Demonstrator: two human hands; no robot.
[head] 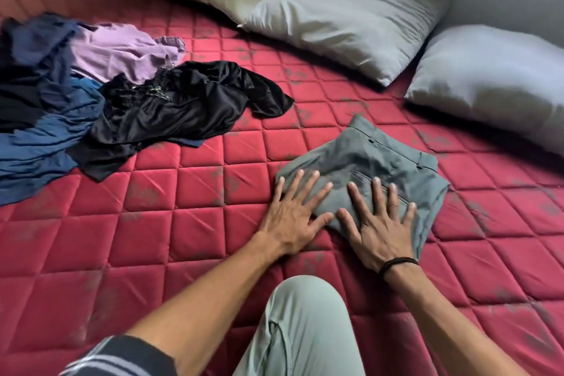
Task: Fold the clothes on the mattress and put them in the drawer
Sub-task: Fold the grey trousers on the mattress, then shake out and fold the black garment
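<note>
We note a pair of grey woven trousers [381, 162] folded into a compact bundle, lying right of centre in the frame on the red quilted mattress [183, 238]. The waistband with its belt loops runs along the upper right edge of the bundle; a welt back pocket shows on the top layer. The cloth looks smooth, with a few shallow creases near the lower right corner, where the layers hang slightly uneven.

Both hands lie flat on the bundle, fingers straight and spread wide. The left hand [293, 217] covers the lower left edge, its palm partly on the mattress. The right hand [380, 229], with a dark band at the wrist, presses on the lower middle, beside the pocket. Neither hand grips anything.

At the left of the frame we record a loose heap of unfolded clothes: a shiny black garment [183, 113], a blue garment [45, 137], a lilac garment [119, 52] and a dark navy piece [36, 40] behind. They overlap one another and sit well apart from the trousers.

Three pale pillows [345, 24] lean along the upper right. At bottom centre a knee in light green cloth [302, 330] shows.
</note>
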